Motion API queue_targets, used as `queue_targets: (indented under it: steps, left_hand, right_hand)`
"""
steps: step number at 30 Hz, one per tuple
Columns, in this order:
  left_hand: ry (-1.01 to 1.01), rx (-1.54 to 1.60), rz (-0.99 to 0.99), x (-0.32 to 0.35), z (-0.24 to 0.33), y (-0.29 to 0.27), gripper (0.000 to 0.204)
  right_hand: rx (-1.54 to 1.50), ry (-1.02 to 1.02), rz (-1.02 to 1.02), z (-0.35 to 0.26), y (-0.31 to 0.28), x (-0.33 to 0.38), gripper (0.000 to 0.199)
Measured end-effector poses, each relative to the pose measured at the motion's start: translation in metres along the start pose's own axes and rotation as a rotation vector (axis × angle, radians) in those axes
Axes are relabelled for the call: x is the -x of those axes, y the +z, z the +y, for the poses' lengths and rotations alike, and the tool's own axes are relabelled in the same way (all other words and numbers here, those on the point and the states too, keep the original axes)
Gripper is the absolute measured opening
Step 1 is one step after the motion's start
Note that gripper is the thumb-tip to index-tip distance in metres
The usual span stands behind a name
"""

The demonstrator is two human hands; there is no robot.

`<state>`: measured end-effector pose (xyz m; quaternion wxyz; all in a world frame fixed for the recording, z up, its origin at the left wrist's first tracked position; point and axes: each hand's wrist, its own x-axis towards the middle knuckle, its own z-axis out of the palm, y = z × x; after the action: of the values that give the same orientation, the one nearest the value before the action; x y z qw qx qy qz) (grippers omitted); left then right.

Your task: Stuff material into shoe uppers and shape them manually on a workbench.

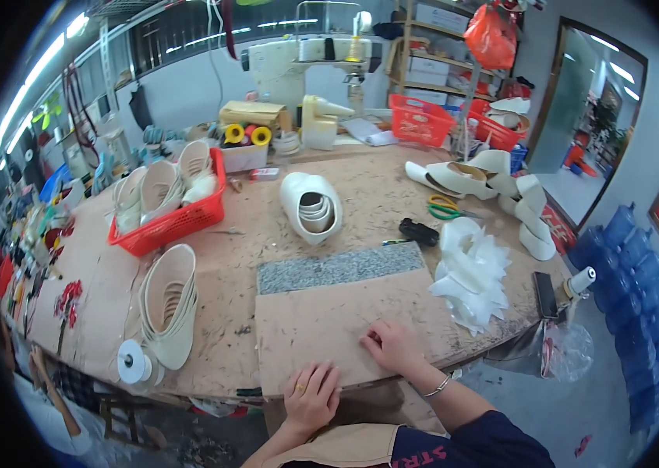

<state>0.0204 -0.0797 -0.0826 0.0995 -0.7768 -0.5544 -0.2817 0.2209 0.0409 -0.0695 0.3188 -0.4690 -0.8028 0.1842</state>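
My left hand (312, 396) lies at the near edge of a tan work board (298, 324), its fingers stretched out on the surface. On the same board, farther right, rests my right hand (395, 347) with its fingers loosely curled in; nothing shows in them. A speckled grey stone slab (337, 269) runs along the board's far side. Beyond the slab stands a nested stack of white shoe uppers (298, 191). Another stack of off-white shoe uppers (181, 343) sits to the left. White translucent pieces (462, 269) are heaped right of the board.
A red basket (173, 230) holds more uppers at the left. Scissors (445, 207) and a black object (419, 232) lie past the slab. White strips (532, 207) curl along the right side. A thread spool (134, 363) stands front left; a phone (545, 295) lies at the right edge.
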Motion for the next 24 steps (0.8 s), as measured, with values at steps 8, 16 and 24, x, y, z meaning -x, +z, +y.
queue_targets:
  steps: [8,16,24]
  left_hand:
    - [0.169,-0.306,0.206,0.011,-0.004,0.022,0.033]
    - [0.132,-0.373,0.349,0.026,-0.019,0.039,0.038]
    - [-0.007,-1.109,-0.554,0.101,0.033,0.085,0.054]
  right_hand:
    - [-0.359,0.265,-0.345,0.02,-0.083,-0.035,0.012]
    - [0.671,-0.008,0.486,0.213,-0.199,-0.231,0.008]
    - [1.035,-0.292,0.447,0.347,-0.244,-0.267,0.029]
